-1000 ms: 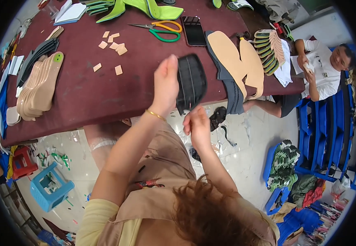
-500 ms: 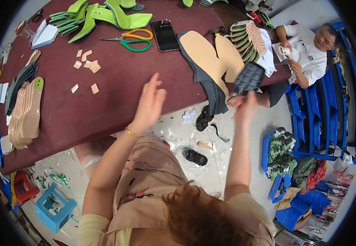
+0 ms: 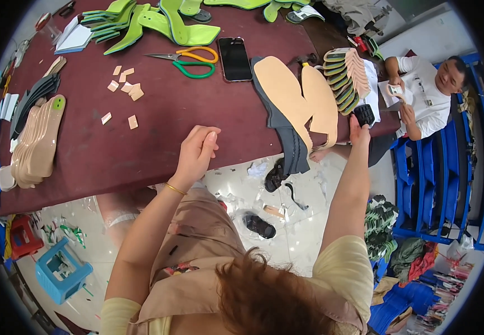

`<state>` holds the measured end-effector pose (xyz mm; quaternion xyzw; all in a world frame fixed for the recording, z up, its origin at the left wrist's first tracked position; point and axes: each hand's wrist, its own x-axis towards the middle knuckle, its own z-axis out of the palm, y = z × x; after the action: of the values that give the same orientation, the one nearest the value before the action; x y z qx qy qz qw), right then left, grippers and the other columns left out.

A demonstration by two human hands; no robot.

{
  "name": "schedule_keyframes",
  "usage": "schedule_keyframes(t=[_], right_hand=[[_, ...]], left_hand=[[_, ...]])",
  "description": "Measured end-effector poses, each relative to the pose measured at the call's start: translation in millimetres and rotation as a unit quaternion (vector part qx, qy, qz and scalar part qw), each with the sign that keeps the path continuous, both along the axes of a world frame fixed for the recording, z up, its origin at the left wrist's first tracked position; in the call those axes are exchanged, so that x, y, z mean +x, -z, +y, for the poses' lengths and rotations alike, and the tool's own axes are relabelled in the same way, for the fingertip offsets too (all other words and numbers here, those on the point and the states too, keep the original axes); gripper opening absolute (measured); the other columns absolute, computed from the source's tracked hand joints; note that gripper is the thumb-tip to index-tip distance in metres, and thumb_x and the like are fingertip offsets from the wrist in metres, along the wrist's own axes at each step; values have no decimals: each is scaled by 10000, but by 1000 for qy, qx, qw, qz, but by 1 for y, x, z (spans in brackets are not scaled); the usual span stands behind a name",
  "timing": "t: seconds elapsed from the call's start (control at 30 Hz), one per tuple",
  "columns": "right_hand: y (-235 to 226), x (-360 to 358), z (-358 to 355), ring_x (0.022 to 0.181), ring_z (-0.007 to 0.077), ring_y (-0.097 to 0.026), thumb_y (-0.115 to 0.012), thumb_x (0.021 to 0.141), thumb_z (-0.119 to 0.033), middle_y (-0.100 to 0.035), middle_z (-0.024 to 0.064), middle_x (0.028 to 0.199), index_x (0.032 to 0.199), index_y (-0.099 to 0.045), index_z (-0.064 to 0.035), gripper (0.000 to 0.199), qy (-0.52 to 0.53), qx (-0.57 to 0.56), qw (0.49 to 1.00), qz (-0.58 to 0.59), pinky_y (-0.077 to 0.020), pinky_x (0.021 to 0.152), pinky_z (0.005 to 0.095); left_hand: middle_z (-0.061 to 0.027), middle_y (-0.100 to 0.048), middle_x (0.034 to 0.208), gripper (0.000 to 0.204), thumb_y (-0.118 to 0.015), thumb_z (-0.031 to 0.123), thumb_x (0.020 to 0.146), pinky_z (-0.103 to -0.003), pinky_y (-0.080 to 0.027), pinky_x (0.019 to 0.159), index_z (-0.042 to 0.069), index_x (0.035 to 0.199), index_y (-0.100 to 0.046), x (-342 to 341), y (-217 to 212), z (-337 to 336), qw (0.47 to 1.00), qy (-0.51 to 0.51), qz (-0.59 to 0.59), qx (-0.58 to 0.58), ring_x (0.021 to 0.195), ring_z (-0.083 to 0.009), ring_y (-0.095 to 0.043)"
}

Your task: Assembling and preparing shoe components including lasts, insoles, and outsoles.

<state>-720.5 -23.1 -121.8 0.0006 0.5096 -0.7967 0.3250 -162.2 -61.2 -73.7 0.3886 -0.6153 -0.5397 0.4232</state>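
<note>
My right hand, reaching out over the right end of the table, grips a small black pad with a grid pattern. Just beyond it stands a fanned row of beige-topped insoles with green and dark edges. Over the table's front edge, my left hand is loosely closed, its thumb against the curled fingers, and nothing shows in it. Between the hands lie large beige sole-shaped sheets on dark grey sheets that hang over the edge.
The maroon table bears scissors, a phone, small beige squares, green insoles and a row of beige insoles. A co-worker sits at the right, holding a small piece. Blue racks stand behind.
My right hand has carried the black pad rightward, toward the insole row. My left hand's fingers, apart before, have curled together. The view has shifted slightly.
</note>
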Motion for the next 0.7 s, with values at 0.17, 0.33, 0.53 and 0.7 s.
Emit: schedule_keyframes(t=[0.17, 0.33, 0.53, 0.7], right_hand=[[-12, 68, 23, 1035, 430, -582, -286, 1002, -321, -510, 347, 1146, 1338, -170, -13, 471, 116, -1, 987, 113, -539, 874, 454], [-56, 232, 45, 579, 100, -518, -419, 968, -134, -592, 75, 823, 1132, -465, -24, 203, 157, 47, 899, 407, -430, 504, 230], [-49, 401, 44, 603, 77, -555, -532, 927, -74, -601, 51, 830, 1066, -577, -23, 155, -200, 20, 810, 551, -465, 551, 210], [-33, 478, -4, 691, 282, -616, -568, 863, -130, -608, 79, 852, 1003, -596, -87, 150, -239, 57, 708, 662, -486, 590, 355]], left_hand=[[-64, -538, 866, 243, -483, 171, 960, -234, -465, 572, -39, 997, -601, -3, -3, -1, 1000, 21, -14, -16, 648, -104, -547], [-53, -571, 863, 240, -498, 180, 957, -227, -465, 577, -31, 997, -604, 5, 6, 1, 999, 26, 20, 27, 654, -92, -551], [-106, -606, 958, 369, -465, 312, 956, -292, -437, 698, -27, 1064, -561, 55, -142, -24, 953, 44, 295, 52, 801, -175, -561], [-164, -535, 1220, 326, -438, 212, 941, -341, -410, 978, -26, 1146, -527, 123, -203, -2, 866, 143, 460, -130, 1105, -261, -533]])
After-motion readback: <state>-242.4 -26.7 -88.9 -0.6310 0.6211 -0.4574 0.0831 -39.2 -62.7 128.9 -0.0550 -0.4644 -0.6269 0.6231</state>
